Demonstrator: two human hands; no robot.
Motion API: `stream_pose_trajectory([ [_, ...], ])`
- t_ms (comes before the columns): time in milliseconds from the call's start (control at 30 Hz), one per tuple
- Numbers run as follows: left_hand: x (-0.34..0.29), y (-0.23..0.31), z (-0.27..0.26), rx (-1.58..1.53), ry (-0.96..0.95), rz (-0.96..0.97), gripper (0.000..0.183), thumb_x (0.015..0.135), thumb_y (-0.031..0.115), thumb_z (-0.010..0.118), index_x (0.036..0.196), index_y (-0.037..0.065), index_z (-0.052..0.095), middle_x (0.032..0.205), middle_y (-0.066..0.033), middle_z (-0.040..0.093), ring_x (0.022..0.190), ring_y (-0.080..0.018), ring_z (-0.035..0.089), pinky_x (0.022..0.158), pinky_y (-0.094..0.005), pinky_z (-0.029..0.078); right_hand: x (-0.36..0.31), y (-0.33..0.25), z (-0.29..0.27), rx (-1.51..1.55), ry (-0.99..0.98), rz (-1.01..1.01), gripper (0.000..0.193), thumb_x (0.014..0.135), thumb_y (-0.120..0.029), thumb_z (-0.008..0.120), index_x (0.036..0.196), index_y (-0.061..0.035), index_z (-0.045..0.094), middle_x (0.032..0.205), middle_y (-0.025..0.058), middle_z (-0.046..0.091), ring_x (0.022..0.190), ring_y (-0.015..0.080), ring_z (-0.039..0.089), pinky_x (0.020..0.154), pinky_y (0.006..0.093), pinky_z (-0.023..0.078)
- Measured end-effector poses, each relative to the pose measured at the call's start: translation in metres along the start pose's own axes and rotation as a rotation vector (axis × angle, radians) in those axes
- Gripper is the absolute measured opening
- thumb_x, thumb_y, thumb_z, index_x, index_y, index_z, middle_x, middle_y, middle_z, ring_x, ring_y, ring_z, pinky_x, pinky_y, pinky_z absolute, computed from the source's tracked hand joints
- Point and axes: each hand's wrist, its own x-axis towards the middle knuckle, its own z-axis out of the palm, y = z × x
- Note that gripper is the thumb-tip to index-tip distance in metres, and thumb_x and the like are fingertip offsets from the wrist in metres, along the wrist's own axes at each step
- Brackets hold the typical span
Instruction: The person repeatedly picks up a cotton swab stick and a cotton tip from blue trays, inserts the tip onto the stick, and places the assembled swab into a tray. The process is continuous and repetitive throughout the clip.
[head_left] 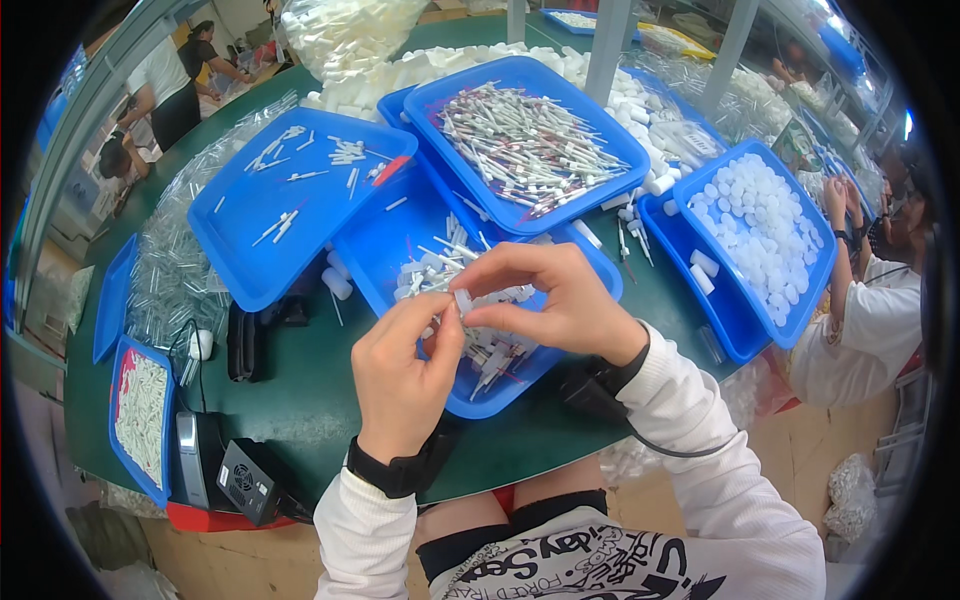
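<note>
Head view: table of blue trays, both hands on one small part

1. Table (285,405), green, spanning most of the frame.
2. Tray of sticks (610,182), blue, upper centre; a dense heap of slender white sticks with pinkish parts.
3. Central tray (475,408), blue, middle of the frame, partly beneath the tray of sticks; mixed white parts and sticks, with the hands above it.
4. Upper-left tray (245,235), blue, thinly scattered with white pieces.
5. Tray of caps (783,328), blue, right of the frame; white, rounded pieces, resting over another blue tray.
6. Clear tubes (165,245), loose pile, left of the frame.
7. Lower-left tray (168,420), blue, narrow; filled with small whitish pieces.
8. Right hand (560,295), centre; grip narrow, thumb and forefinger pinching item 11.
9. Left hand (400,365), just left of item 8; grip narrow, fingertips meeting the same piece. Whether they also pinch a second part cannot be told.
10. Boxy device (247,483), grey and black, lower left.
11. Small white piece (463,301), centre, between the two sets of fingertips, above the central tray.

Step in hand, by judgement: fitting or adjusting at the fingertips. Next move seems to call for steady alignment and a light, firm press.
</note>
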Motion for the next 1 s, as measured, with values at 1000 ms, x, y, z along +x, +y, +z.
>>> stream_pose_trajectory([
  [1000, -0.001, -0.006, 0.003, 0.220, 0.096, 0.350, 0.020, 0.073, -0.012, 0.065, 0.089, 0.000, 0.065, 0.076, -0.0105, 0.064, 0.064, -0.0263, 0.056, 0.057, -0.0345, 0.045, -0.005, 0.008, -0.003, 0.087, 0.063, 0.011, 0.024, 0.075, 0.001, 0.078, 0.098, 0.0009, 0.073, 0.093, 0.0103, 0.072, 0.083, 0.0155, 0.068, 0.077, 0.0259, 0.052],
])
